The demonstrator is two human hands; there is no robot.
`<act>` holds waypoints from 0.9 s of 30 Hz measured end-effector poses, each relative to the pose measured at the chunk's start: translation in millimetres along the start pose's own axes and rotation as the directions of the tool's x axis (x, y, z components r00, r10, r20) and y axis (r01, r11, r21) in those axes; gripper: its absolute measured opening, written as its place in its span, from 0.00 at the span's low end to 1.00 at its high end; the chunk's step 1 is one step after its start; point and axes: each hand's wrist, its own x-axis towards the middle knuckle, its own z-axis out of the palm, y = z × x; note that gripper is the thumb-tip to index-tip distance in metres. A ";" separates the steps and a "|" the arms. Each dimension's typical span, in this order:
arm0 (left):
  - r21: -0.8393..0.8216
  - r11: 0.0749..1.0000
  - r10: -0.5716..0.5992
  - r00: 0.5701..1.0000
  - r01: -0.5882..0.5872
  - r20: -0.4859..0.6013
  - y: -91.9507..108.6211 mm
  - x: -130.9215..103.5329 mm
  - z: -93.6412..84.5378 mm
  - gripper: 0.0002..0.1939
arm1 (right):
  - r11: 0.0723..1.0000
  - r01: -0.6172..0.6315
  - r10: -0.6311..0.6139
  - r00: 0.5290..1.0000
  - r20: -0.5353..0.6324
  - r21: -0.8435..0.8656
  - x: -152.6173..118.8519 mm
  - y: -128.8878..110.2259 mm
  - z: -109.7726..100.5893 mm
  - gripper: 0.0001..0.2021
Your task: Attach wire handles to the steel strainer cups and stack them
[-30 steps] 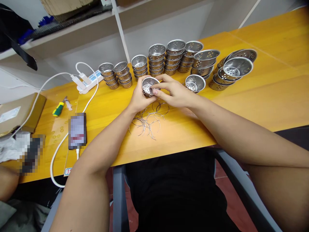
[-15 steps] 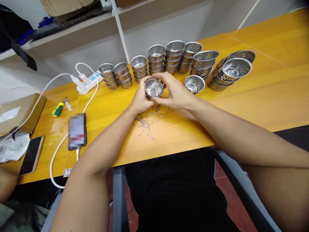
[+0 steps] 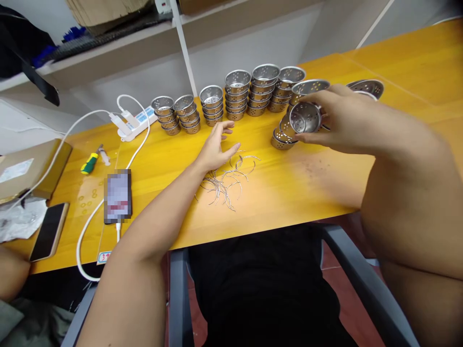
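Note:
My right hand (image 3: 338,118) grips a small perforated metal cup (image 3: 306,118) between thumb and fingers, its mouth tilted toward me. That cup is just over another perforated cup (image 3: 282,141) on the table; whether the two touch I cannot tell. Fingers apart and palm bare, my left hand (image 3: 218,147) rests in the air or on the table beside a loose pile of thin curved wires (image 3: 222,185). Behind the hands stand stacks of the same cups, among them a middle stack (image 3: 237,96) and a left stack (image 3: 165,115). My right hand partly hides the rightmost stacks.
On the left are a white power strip (image 3: 135,124) with cables, a green and yellow screwdriver (image 3: 90,163), a charging phone (image 3: 118,195), a second phone (image 3: 49,231) and a cardboard box (image 3: 32,166). Another person's arm (image 3: 12,274) shows at the left edge.
My right hand has carried the cup from between both hands rightward to the cup standing on the table. My left hand has let go of it and stays near the wires.

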 end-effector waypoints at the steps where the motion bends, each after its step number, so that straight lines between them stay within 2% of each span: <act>1: -0.004 1.000 -0.005 1.000 0.005 0.002 1.2 0.2 0.4 0.33 | 1.000 0.006 -0.005 1.000 -0.027 0.009 -3.5 2.9 4.8 0.41; 5: -0.011 0.999 -0.032 0.999 0.032 0.009 3.9 0.0 0.6 0.33 | 0.998 0.061 -0.059 0.995 -0.083 0.017 -15.8 4.0 25.9 0.33; 8: -0.019 0.999 -0.046 0.999 0.046 0.010 5.0 -0.7 -0.4 0.32 | 0.999 0.043 -0.042 0.992 -0.121 0.010 -23.8 1.4 43.8 0.25; 12: -0.023 0.998 -0.066 0.998 0.066 0.013 7.6 -0.5 -0.7 0.31 | 0.999 0.011 -0.002 0.983 -0.184 0.050 -28.6 -3.3 71.4 0.28; 15: -0.014 0.996 -0.083 0.997 0.083 0.004 9.7 -0.2 -0.2 0.31 | 0.989 0.064 -0.032 0.974 -0.224 0.136 -27.6 -8.7 82.4 0.23; 19: -0.018 0.994 -0.104 0.995 0.104 0.011 12.5 -1.1 -1.0 0.31 | 0.984 0.115 -0.080 0.967 -0.243 0.137 -30.8 -11.2 76.0 0.15; 23: 0.004 0.995 -0.097 0.995 0.097 0.030 16.9 -1.7 -3.3 0.29 | 1.000 -0.007 0.006 0.983 -0.184 -0.007 -46.2 1.4 60.7 0.18; 27: 0.028 0.996 -0.086 0.996 0.085 0.036 20.8 -1.0 -4.7 0.28 | 0.989 -0.124 0.106 0.974 -0.199 -0.079 -60.4 26.0 51.8 0.21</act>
